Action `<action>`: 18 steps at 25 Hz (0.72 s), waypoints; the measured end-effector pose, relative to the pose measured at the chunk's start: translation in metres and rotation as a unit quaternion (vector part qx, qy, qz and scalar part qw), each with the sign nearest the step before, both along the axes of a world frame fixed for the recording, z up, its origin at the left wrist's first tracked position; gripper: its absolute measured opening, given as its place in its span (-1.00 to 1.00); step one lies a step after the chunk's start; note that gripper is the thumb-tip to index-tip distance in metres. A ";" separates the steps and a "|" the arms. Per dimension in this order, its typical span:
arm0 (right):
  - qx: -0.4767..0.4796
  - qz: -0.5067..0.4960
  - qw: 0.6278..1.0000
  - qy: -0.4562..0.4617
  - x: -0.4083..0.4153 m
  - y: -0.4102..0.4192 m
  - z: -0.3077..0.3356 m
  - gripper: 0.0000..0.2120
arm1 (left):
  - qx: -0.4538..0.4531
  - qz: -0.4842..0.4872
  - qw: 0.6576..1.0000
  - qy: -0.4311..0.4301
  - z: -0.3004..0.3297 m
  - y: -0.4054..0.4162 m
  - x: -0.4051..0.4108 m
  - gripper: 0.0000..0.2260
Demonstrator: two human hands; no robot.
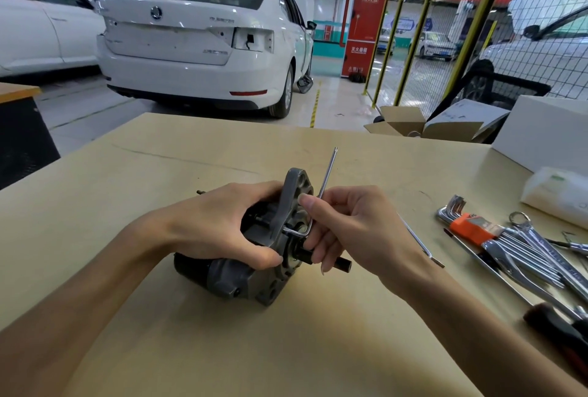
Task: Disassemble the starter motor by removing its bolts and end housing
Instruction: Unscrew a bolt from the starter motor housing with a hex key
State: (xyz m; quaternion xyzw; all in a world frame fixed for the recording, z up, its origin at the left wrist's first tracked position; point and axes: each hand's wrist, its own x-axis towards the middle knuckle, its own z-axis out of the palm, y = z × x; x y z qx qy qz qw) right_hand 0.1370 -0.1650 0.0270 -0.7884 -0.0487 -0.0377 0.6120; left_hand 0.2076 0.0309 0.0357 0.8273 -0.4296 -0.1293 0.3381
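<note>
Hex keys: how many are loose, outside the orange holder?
1: the hex key pinched in the right hand, short end in the starter motor. Others stay in the orange holder; some may be hidden.

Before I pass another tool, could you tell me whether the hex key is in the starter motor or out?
In: the hex key's short end enters the end housing.
</note>
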 end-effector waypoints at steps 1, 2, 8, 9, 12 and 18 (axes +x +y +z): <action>0.004 0.002 1.000 0.005 0.000 0.000 0.000 -0.70 | 0.010 0.005 1.000 -0.011 0.000 -0.001 -0.001 -0.60; 0.006 0.005 1.000 0.009 -0.001 0.001 0.000 -0.70 | 0.022 0.008 1.000 -0.021 0.000 -0.001 -0.003 -0.64; 0.038 0.012 0.999 0.025 -0.001 -0.001 -0.001 -0.70 | 0.024 0.006 0.998 -0.063 -0.004 -0.009 -0.009 -0.71; 0.056 0.015 0.998 0.030 -0.001 -0.001 -0.002 -0.69 | 0.020 0.009 0.997 -0.074 -0.004 -0.010 -0.009 -0.71; 0.109 0.020 0.993 0.039 -0.002 0.000 -0.007 -0.67 | 0.010 0.017 0.995 -0.097 -0.005 -0.011 -0.010 -0.75; 0.138 0.008 0.990 0.031 -0.001 0.004 -0.013 -0.70 | 0.008 0.023 0.995 -0.102 -0.006 -0.011 -0.011 -0.79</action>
